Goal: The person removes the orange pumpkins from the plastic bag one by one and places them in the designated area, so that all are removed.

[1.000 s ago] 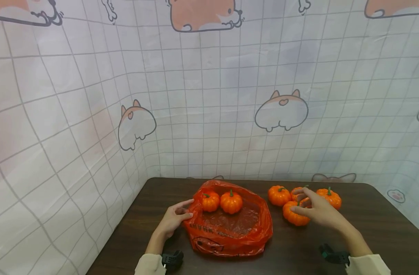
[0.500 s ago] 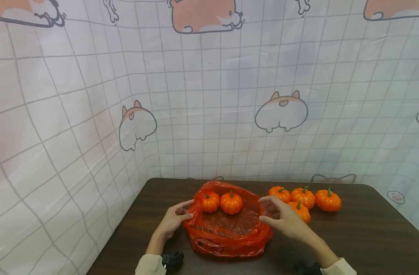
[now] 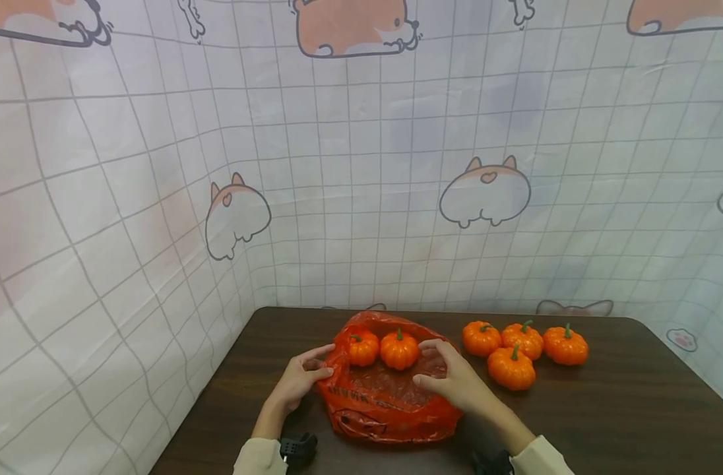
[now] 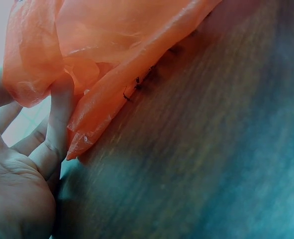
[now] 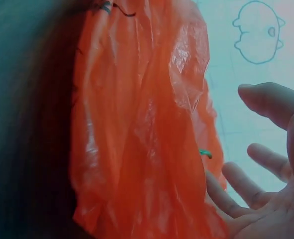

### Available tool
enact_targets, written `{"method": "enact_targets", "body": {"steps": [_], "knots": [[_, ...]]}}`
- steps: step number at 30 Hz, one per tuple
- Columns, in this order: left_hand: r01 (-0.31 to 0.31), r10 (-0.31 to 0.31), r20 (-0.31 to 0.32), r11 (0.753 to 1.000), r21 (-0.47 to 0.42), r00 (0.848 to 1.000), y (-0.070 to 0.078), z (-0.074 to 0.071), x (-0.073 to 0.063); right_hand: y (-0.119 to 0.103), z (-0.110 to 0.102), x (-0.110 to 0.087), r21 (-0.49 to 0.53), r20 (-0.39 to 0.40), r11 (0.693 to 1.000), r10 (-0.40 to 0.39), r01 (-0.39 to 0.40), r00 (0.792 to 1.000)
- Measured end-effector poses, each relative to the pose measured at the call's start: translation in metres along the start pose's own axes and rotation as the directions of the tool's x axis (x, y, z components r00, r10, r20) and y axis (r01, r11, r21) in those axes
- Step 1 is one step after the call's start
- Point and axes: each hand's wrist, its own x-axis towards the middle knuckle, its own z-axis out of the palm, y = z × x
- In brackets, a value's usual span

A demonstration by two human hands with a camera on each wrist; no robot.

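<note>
A red plastic bag [image 3: 391, 422] stands on the table with its mouth spread wide. Inside, toward its far left, sit two small orange pumpkins, the left pumpkin [image 3: 363, 349] and the right pumpkin [image 3: 400, 350], both with green stems. My left hand [image 3: 296, 382] pinches the bag's left rim; the left wrist view shows fingers [image 4: 60, 114] against the film. Over the bag's right side hovers my right hand [image 3: 456, 379], fingers parted and holding nothing, close to the right pumpkin. In the right wrist view the bag's wall hides most of the inside, and one green stem peeks out.
Several more pumpkins [image 3: 512, 368] are grouped on the dark wooden table [image 3: 623, 396], to the right of the bag. A white gridded cloth [image 3: 361, 264] with cartoon dogs hangs behind and along the left side of the table.
My right hand has moved left from over the grouped pumpkins to above the bag, with nothing in it. The left hand keeps its place on the rim.
</note>
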Motion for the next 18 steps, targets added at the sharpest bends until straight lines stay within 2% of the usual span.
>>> {"method": "enact_targets", "body": {"steps": [9, 18], "knots": [[0.005, -0.005, -0.003, 1.0, 0.005, 1.0, 0.001, 0.001, 0.0, 0.006, 0.008, 0.025, 0.033, 0.007, 0.996, 0.08, -0.08, 0.997], [0.006, -0.006, -0.002, 1.0, 0.002, 1.0, 0.002, 0.0, 0.0, 0.014, 0.018, 0.038, -0.029, 0.034, 0.99, 0.141, -0.14, 0.989]]}}
